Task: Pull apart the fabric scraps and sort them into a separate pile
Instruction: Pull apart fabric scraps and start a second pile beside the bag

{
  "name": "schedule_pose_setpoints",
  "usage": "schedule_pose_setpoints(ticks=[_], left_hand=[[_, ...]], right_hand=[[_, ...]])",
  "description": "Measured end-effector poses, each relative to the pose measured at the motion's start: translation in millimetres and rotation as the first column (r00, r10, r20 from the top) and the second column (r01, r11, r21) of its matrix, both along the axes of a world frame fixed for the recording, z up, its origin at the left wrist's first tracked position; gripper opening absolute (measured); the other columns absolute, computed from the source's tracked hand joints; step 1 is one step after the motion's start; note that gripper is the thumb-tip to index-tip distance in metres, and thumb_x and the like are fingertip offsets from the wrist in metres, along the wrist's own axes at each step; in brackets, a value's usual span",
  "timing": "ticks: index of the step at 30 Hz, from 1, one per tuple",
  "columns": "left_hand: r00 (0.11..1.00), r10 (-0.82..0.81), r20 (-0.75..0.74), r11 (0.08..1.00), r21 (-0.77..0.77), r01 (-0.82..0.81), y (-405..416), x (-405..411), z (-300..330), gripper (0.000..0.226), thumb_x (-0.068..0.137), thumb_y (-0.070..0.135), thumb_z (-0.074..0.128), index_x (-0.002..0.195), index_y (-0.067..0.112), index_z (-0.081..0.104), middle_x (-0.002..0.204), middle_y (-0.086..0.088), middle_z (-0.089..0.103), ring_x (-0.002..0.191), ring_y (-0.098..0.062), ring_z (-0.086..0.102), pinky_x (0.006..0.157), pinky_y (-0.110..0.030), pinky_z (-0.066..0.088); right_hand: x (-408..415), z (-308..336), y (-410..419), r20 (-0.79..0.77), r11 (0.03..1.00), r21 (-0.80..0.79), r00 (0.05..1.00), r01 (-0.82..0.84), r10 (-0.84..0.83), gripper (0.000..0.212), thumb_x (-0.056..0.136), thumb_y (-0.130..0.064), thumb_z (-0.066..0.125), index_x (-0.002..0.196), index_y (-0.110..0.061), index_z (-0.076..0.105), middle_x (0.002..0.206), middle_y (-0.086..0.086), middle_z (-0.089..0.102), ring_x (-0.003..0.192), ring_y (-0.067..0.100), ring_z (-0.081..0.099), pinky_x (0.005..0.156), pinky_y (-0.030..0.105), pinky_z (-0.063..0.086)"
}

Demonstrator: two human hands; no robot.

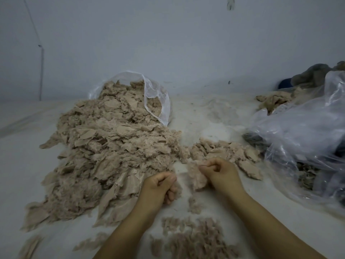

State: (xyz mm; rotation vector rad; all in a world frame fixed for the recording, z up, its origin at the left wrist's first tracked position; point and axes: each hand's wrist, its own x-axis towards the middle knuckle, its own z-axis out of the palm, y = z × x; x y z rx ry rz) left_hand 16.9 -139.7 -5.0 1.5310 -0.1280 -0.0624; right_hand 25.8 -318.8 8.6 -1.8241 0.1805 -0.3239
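- The step in hand looks like the pulling apart itself: both hands are raised just above the white work surface [28, 165], each clenched on fuzzy beige material.
- The right hand [222, 171] grasps a pale tuft of fibre [197, 177] with curled fingers, the thumb pressed against it; the tuft hangs from the inner side of the fist.
- The left hand [163, 186] is curled tight, thumb against forefinger, and seems to pinch a thin wisp; what it holds is mostly hidden, so how much is there cannot be told.
- The two fists are near each other but apart, with only sparse fibre between them, which suggests one scrap is being teased in two.
- The unsorted heap of beige fabric scraps [104, 156] spills from a clear plastic bag [158, 101] on the left, touching a smaller cluster of scraps [229, 154] beyond the right hand.
- A pile of shredded fibre [194, 238] lies nearest the person, between the forearms; I judge this the sorted pile.
- A second, crumpled plastic bag [298, 131] sits at the right.
- The next move probably calls for drawing the fists further apart, then dropping the loosened fibre onto the near pile.
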Motion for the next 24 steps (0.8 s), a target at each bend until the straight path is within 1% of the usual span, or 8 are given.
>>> schedule_pose_setpoints(ticks=[2,3,8,12,15,18,22,24], left_hand=[[0.999,0.027,0.034,0.999,0.021,-0.028,4,2,-3,0.023,0.093,0.011,0.054,0.073,0.009,0.065,0.051,-0.001,0.055,0.042,-0.010,0.048,0.042,-0.020,0.040],[0.998,0.044,0.055,0.998,0.040,-0.047,5,4,-4,0.022,0.093,0.011,0.055,0.075,0.010,0.066,0.051,0.000,0.056,0.043,-0.010,0.049,0.043,-0.020,0.040],[0.988,0.081,0.128,0.980,0.170,-0.102,8,10,-16,0.018,0.094,0.012,0.054,0.090,0.023,0.067,0.065,0.007,0.067,0.059,-0.004,0.060,0.057,-0.019,0.050],[0.981,0.017,0.194,0.931,0.354,-0.086,12,11,-27,0.018,0.092,0.016,0.057,0.100,0.029,0.067,0.087,0.015,0.068,0.080,0.003,0.063,0.079,-0.019,0.051],[0.973,0.012,0.229,0.911,0.399,-0.105,13,13,-32,0.018,0.091,0.018,0.059,0.101,0.031,0.066,0.091,0.019,0.066,0.083,0.008,0.059,0.074,-0.008,0.046],[0.965,0.005,0.263,0.900,0.420,-0.119,12,14,-32,0.016,0.091,0.018,0.060,0.102,0.028,0.066,0.092,0.019,0.064,0.082,0.010,0.057,0.072,-0.004,0.043],[0.932,0.028,0.361,0.897,0.402,-0.183,12,10,-28,0.020,0.092,0.014,0.058,0.095,0.033,0.063,0.091,0.019,0.063,0.084,0.006,0.058,0.071,-0.005,0.044],[0.901,0.074,0.429,0.889,0.380,-0.254,15,8,-25,0.023,0.092,0.015,0.058,0.092,0.037,0.063,0.091,0.017,0.063,0.086,0.007,0.057,0.070,-0.005,0.044]], right_hand=[[2,0,-13,0.057,0.856,-0.481,0.981,0.188,-0.184,0.008,0.087,-0.013,0.062,0.093,-0.017,0.060,0.091,-0.002,0.058,0.090,0.020,0.054,0.071,0.029,0.041],[3,0,-15,0.116,0.773,-0.591,0.973,0.231,-0.202,0.020,0.088,-0.010,0.057,0.107,-0.015,0.058,0.106,0.002,0.054,0.103,0.023,0.050,0.079,0.031,0.040],[39,4,25,0.000,0.791,-0.602,0.991,-0.108,0.136,0.037,0.096,-0.013,0.049,0.132,-0.008,0.048,0.129,0.010,0.051,0.117,0.024,0.051,0.091,0.025,0.037],[68,2,40,-0.212,0.742,-0.620,0.965,-0.255,0.154,0.053,0.094,-0.025,0.056,0.141,-0.009,0.035,0.140,0.014,0.044,0.128,0.030,0.044,0.101,0.033,0.037],[69,-5,35,-0.218,0.711,-0.658,0.966,-0.248,0.136,0.019,0.092,-0.021,0.056,0.107,-0.009,0.059,0.111,0.013,0.062,0.103,0.028,0.058,0.076,0.027,0.044],[56,-10,17,-0.213,0.625,-0.740,0.968,-0.250,0.135,0.009,0.094,-0.013,0.052,0.096,-0.008,0.059,0.101,0.012,0.059,0.096,0.027,0.058,0.069,0.025,0.036],[39,-6,-8,-0.129,0.361,-0.923,0.991,-0.134,0.038,0.029,0.087,0.000,0.047,0.115,-0.007,0.054,0.118,0.013,0.051,0.112,0.030,0.048,0.083,0.031,0.040],[34,-5,-9,-0.063,0.317,-0.945,0.996,-0.079,0.059,0.043,0.087,-0.003,0.049,0.129,-0.011,0.049,0.127,0.010,0.049,0.118,0.029,0.044,0.092,0.033,0.039]])
